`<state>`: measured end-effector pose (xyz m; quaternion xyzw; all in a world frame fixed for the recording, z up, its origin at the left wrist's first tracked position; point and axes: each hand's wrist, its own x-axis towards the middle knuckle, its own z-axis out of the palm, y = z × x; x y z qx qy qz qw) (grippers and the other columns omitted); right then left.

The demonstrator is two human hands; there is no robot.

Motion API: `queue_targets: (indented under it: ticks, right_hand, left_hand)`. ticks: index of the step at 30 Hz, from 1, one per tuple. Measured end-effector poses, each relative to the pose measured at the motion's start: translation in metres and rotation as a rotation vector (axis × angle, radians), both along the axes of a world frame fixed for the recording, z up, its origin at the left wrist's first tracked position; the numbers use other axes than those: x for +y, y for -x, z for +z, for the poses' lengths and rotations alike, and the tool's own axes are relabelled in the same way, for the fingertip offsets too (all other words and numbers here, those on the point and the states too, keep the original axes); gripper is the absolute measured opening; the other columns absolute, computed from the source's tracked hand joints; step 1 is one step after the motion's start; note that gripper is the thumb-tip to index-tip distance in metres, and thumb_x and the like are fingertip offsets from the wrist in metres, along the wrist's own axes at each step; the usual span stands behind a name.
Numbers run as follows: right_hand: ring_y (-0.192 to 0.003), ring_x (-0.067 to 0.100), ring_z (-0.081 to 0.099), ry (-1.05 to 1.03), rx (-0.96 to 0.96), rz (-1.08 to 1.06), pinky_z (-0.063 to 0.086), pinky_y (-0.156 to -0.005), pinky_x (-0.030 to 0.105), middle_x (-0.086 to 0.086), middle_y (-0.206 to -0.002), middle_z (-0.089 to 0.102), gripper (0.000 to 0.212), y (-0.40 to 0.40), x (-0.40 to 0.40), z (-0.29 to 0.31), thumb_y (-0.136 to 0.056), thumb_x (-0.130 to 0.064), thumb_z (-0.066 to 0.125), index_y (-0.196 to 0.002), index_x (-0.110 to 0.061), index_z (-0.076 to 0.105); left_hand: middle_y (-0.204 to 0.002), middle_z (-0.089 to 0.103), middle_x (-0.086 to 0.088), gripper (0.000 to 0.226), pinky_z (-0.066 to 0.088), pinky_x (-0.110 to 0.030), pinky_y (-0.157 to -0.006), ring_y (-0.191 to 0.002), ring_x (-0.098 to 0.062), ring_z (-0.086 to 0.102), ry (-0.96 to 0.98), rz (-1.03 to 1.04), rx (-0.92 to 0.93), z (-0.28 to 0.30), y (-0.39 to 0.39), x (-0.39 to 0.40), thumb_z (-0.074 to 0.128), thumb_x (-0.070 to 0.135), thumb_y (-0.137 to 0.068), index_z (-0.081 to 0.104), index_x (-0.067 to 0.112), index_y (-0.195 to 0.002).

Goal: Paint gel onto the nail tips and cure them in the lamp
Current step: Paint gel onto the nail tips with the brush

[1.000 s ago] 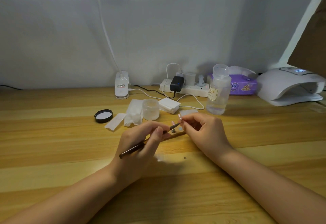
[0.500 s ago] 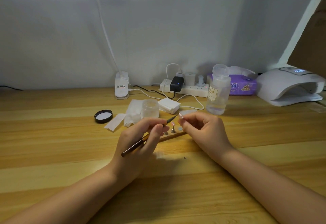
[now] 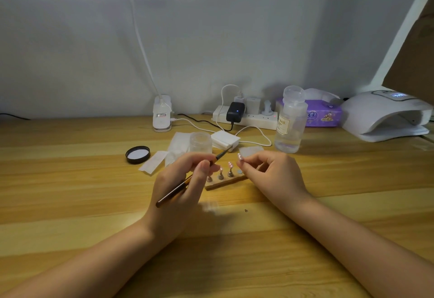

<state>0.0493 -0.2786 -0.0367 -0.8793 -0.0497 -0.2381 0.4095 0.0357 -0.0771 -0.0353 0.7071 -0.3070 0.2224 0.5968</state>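
My left hand (image 3: 185, 180) grips a thin brown gel brush (image 3: 175, 194), its dark tip pointing up and right near a small clear jar (image 3: 200, 142). My right hand (image 3: 272, 175) pinches a pink nail tip (image 3: 239, 156) between thumb and fingers, a short gap from the brush tip. Between my hands lies a wooden stand (image 3: 225, 181) with three small pegs; the nail tips on them (image 3: 229, 164) are pink. The white curing lamp (image 3: 385, 115) sits at the far right of the desk, its mouth facing left.
A black lid (image 3: 137, 154), white wipes (image 3: 153, 162), a small white box (image 3: 225, 139), a clear liquid bottle (image 3: 290, 121), a power strip with chargers (image 3: 245, 115), a purple tissue pack (image 3: 321, 114) and a clip desk-lamp base (image 3: 162, 113) crowd the back of the wooden desk (image 3: 70, 192).
My left hand has pulled the brush back from the nail tip and lifted its point up to the right. My right hand drew slightly right, so the stand's pegs now show between my hands.
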Motion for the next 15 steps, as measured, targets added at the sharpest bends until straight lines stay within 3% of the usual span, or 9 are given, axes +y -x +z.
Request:
queue_targets:
  ticks: [4,9,15]
  right_hand:
    - [-0.061,0.002,0.054,0.126,0.057,-0.068,0.041,-0.053,0.026,-0.015,-0.072,0.068,0.011,-0.0023,-0.0009,-0.001,-0.081,-0.039,0.071,-0.075,-0.032,0.076]
    - [-0.07,0.007,0.057,0.27,0.134,-0.107,0.036,-0.052,0.023,-0.016,-0.069,0.066,0.015,-0.0036,-0.0013,0.0,-0.083,-0.047,0.067,-0.08,-0.035,0.076]
    - [-0.068,0.01,0.056,0.475,0.06,-0.161,0.035,-0.05,0.024,-0.01,-0.07,0.066,0.029,0.0001,0.0013,0.0015,-0.083,-0.056,0.06,-0.077,-0.031,0.073]
  left_hand:
    - [-0.095,0.074,0.004,0.029,0.057,-0.026,-0.078,-0.094,-0.009,0.071,-0.035,0.007,0.022,0.0003,0.0009,-0.0014,0.049,0.031,-0.093,0.066,0.012,-0.108]
    - [-0.096,0.074,0.007,0.026,0.056,-0.021,-0.078,-0.094,-0.007,0.071,-0.059,0.016,0.025,-0.0007,0.0007,-0.0012,0.049,0.031,-0.093,0.065,0.017,-0.108]
    - [-0.096,0.068,0.006,0.017,0.055,-0.033,-0.074,-0.09,-0.012,0.066,-0.193,0.141,-0.006,-0.0028,-0.0007,0.002,0.052,0.033,-0.099,0.061,0.028,-0.112]
